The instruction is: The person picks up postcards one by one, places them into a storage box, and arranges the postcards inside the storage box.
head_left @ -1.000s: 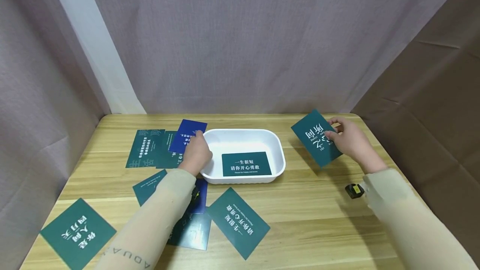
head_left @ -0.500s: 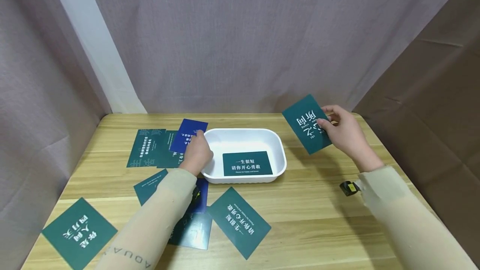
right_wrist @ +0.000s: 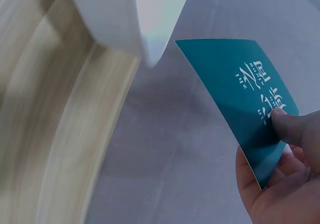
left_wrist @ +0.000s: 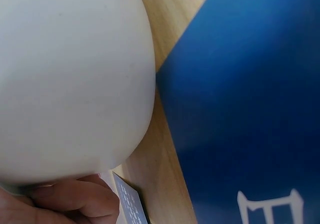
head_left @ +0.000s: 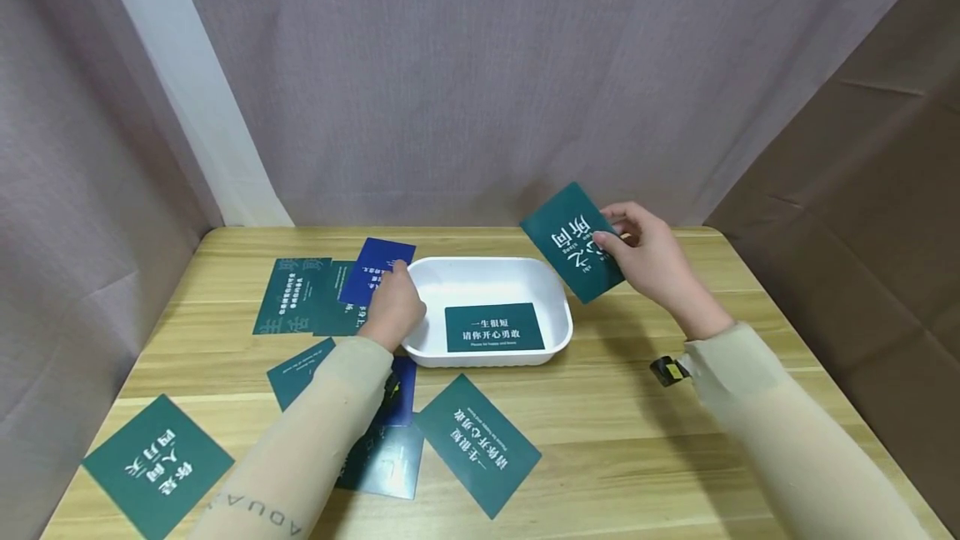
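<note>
My left hand point(head_left: 394, 305) is at the left end of a white tray point(head_left: 558, 307), its fingers point(left_wrist: 85, 199) curled at the tray's rim in the left wrist view. A blue card point(head_left: 369, 273) shows just beyond that hand, partly covered by it. Up off the table, my right hand point(head_left: 652, 257) pinches a green card point(head_left: 570, 236) with white lettering between thumb and fingers. This card tilts near the tray's back right corner; the right wrist view shows it slightly bent. Inside the tray lies another green card point(head_left: 493, 332).
More cards lie left and in front of the tray: a green card point(head_left: 159, 467) at far left, a green card point(head_left: 480, 448) in front, and overlapping green cards point(head_left: 288, 298) behind. My left sleeve point(head_left: 300, 440) covers part of several. A curtain point(head_left: 465, 82) hangs behind the wooden table point(head_left: 600, 457).
My right hand has lifted the green card and carried it left towards the tray. The left hand has stayed at the tray's left end.
</note>
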Tool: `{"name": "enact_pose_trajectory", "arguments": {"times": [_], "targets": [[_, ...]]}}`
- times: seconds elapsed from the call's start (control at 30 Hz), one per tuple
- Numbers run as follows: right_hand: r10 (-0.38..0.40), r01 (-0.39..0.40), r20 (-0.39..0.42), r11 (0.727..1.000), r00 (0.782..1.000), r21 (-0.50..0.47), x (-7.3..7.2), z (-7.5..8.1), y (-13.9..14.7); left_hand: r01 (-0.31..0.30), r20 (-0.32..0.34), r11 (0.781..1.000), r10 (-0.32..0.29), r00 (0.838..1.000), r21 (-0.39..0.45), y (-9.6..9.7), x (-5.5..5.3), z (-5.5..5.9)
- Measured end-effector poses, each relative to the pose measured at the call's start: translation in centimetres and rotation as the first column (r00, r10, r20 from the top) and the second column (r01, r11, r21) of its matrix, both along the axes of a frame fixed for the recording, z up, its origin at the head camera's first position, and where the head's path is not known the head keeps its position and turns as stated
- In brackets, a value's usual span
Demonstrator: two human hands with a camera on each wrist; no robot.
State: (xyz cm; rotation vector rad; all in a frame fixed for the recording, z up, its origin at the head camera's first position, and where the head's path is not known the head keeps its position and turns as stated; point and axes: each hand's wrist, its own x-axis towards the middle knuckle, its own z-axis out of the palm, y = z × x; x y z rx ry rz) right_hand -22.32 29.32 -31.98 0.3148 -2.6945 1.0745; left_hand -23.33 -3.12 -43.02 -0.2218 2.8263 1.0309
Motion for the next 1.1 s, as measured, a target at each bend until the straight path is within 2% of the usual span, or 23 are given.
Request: {"name": "enact_pose_trajectory", "arguments": {"times": [0.2, 0.43, 0.63, 0.83, 1.1], "targets": [[0.027, -0.027, -0.004, 0.999, 1.000, -0.031, 0.1, -0.2, -2.0, 0.000, -0.005, 1.000, 0.000, 1.000, -0.004, 0.0, -0.1, 0.0], [0.112, -0.112, 0.016, 0.994, 0.994, -0.013, 0.1, -0.8, -3.7, -0.002, 0.005, 1.000, 0.002, 1.000, 0.008, 0.0, -0.1, -0.1], [0.162, -0.167, 0.063, 0.982, 0.985, 0.087, -0.2, -1.9, -5.3, -0.004, 0.002, 1.000, 0.004, 1.000, 0.008, -0.1, -0.1, 0.0], [0.199, -0.223, 0.128, 0.951, 0.972, 0.212, -0.7, -3.2, -7.0, -0.010, 0.008, 1.000, 0.010, 1.000, 0.007, -0.2, -0.2, 0.0], [0.247, -0.285, 0.169, 0.923, 0.954, 0.260, -1.1, -4.6, -8.2, -0.003, 0.014, 1.000, 0.002, 1.000, 0.011, -0.2, -0.2, 0.1]]}}
